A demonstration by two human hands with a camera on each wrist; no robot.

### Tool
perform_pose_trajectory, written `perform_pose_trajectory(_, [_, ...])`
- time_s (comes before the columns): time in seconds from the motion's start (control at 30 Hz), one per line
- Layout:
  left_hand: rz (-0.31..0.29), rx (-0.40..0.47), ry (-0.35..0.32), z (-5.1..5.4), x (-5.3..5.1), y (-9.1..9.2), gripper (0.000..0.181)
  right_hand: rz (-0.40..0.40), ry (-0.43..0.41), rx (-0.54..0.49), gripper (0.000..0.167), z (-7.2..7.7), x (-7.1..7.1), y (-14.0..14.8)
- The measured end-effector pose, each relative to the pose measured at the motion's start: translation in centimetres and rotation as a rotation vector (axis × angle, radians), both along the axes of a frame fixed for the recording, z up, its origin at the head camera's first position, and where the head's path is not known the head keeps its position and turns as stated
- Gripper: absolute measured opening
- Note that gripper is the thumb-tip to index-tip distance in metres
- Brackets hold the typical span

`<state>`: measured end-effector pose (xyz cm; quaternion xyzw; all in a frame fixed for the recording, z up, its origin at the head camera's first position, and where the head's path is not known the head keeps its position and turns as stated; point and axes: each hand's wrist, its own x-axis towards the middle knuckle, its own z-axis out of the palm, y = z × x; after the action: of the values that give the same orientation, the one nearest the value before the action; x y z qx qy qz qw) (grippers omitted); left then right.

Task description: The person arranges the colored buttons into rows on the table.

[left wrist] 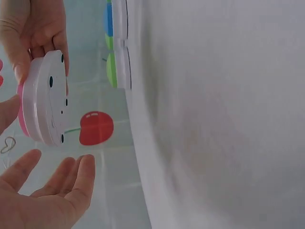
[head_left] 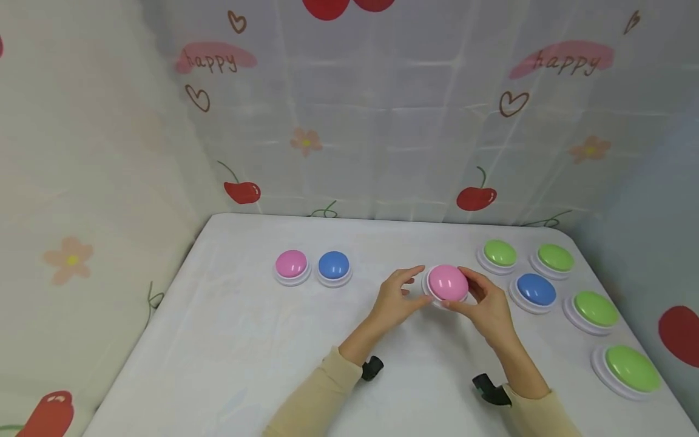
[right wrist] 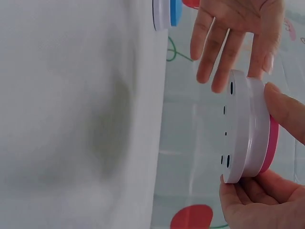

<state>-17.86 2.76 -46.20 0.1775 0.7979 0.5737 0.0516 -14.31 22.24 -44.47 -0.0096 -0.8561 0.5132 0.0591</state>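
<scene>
A pink push button (head_left: 448, 282) with a white base hangs above the table, its underside with dark feet showing in both wrist views. My right hand (head_left: 491, 311) grips its right side, thumb in front and fingers round the far edge. On the left side my left hand (head_left: 394, 301) is beside the button, fingers spread and mostly straight; its thumb is close to the base, contact unclear. In the left wrist view, a gap shows between the left fingers and the button (left wrist: 43, 100). The right hand (right wrist: 271, 200) holds the base in the right wrist view.
A pink button (head_left: 291, 263) and a blue one (head_left: 334, 266) stand side by side at the back left of the white table (head_left: 218, 340). To the right stand another blue button (head_left: 536, 289) and several green buttons (head_left: 596, 309). Patterned cloth (head_left: 382, 121) hangs behind.
</scene>
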Motion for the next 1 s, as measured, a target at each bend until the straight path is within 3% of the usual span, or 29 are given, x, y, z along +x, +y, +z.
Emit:
perform_pose_trajectory(0.2, [0.030, 0.006, -0.005, -0.5, -1.3, -1.4, 0.062, 0.105, 0.004, -0.033, 0.073, -0.5, -2.4, -2.1])
perform_pose_trajectory(0.47, [0.151, -0.012, 0.065, -1.9, -3.1, -3.3, 0.059, 0.211, -0.040, -0.138, 0.072, -2.1, -6.6, -4.5])
perform_pose_trajectory(0.6, [0.196, -0.033, 0.056, -2.5, -3.8, -4.2, 0.060, 0.257, -0.054, -0.166, 0.073, -2.8, -8.2, -5.5])
perform_pose_trajectory(0.83, [0.248, -0.012, -0.027, -3.3, -4.7, -5.4, 0.058, 0.320, -0.098, -0.213, 0.071, -3.7, -10.2, -6.8])
perform_pose_trajectory(1.0, [0.270, -0.029, 0.005, -4.0, -5.1, -5.8, 0.054, 0.347, -0.126, -0.207, 0.070, -4.2, -10.9, -7.3])
